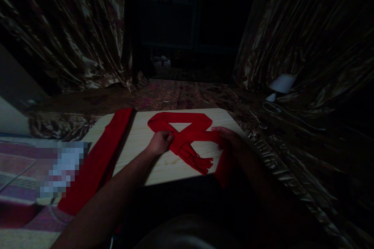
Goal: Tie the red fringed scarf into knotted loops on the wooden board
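A red fringed scarf point(187, 118) lies looped and crossed over itself on a pale wooden table point(163, 167). My left hand point(160, 142) pinches the scarf at the left of the crossing, fingers closed. On the right, my right hand point(230, 139) grips the band of the scarf that runs out sideways, with a length hanging down below it over the table's front edge. One fringed end points toward me between the hands. The fingers of my right hand are partly lost in shadow.
Another long red cloth point(102, 151) lies across the table's left side, overhanging it. A white lamp point(283, 83) with a cord stands at the right on a patterned rug. Shiny curtains point(96, 46) hang at the back. Left is a striped cover point(17, 179).
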### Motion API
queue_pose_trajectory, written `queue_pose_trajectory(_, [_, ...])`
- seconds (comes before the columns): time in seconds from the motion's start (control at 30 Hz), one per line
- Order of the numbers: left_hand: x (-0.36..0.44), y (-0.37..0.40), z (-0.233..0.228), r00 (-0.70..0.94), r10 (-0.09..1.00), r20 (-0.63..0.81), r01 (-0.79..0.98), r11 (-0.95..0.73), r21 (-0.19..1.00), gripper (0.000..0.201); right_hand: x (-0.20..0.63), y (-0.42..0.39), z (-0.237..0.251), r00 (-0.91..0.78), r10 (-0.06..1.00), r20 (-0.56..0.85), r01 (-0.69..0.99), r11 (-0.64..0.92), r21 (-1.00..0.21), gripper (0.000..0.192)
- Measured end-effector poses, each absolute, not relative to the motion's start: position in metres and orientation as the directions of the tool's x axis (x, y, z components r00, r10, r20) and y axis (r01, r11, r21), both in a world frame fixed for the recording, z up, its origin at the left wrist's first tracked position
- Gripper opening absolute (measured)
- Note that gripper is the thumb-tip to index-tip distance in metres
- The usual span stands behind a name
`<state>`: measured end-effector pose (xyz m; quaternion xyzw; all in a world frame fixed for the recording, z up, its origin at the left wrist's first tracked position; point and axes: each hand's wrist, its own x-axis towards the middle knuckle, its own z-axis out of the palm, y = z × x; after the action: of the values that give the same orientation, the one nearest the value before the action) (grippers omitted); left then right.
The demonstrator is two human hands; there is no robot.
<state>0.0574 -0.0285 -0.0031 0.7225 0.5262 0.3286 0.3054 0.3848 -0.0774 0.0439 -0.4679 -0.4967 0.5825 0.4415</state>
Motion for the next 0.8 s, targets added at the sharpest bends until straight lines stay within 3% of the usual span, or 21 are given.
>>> queue_pose_trajectory(0.1, [0.057,-0.029,-0.001,0.231,0.964,0.130,0.547,-0.239,0.803,0.034,0.413,-0.069,0.067,-0.279,0.956,-0.096,0.130,-0.062,-0.990,0.051])
queue_pose_trajectory(0.2, [0.057,-0.031,0.002,0.243,0.964,0.111,0.525,-0.227,0.820,0.038,0.435,-0.058,0.091,-0.461,0.859,-0.224,0.392,-0.029,-0.920,0.060])
queue_pose_trajectory(0.3, [0.058,-0.032,0.004,0.248,0.963,0.103,0.521,-0.223,0.824,0.041,0.446,-0.038,0.104,-0.517,0.770,-0.374,0.649,0.068,-0.758,0.063])
queue_pose_trajectory(0.4, [0.058,-0.032,0.004,0.250,0.961,0.120,0.516,-0.238,0.823,0.041,0.452,-0.013,0.106,-0.452,0.754,-0.476,0.823,0.147,-0.549,0.042])
queue_pose_trajectory(0.5, [0.058,-0.031,0.002,0.260,0.956,0.133,0.498,-0.251,0.830,0.044,0.456,0.009,0.108,-0.382,0.805,-0.454,0.875,0.158,-0.457,0.034])
queue_pose_trajectory(0.67, [0.056,-0.029,-0.002,0.278,0.945,0.170,0.477,-0.290,0.830,0.046,0.467,0.023,0.114,-0.313,0.898,-0.309,0.773,0.053,-0.632,0.029])
queue_pose_trajectory(0.73, [0.055,-0.029,-0.003,0.261,0.947,0.186,0.477,-0.294,0.828,0.044,0.469,0.022,0.112,-0.274,0.892,-0.360,0.731,-0.050,-0.681,0.036])
queue_pose_trajectory(0.8, [0.054,-0.029,-0.005,0.262,0.948,0.183,0.479,-0.292,0.828,0.044,0.467,0.022,0.108,-0.225,0.859,-0.460,0.784,-0.120,-0.609,0.044])
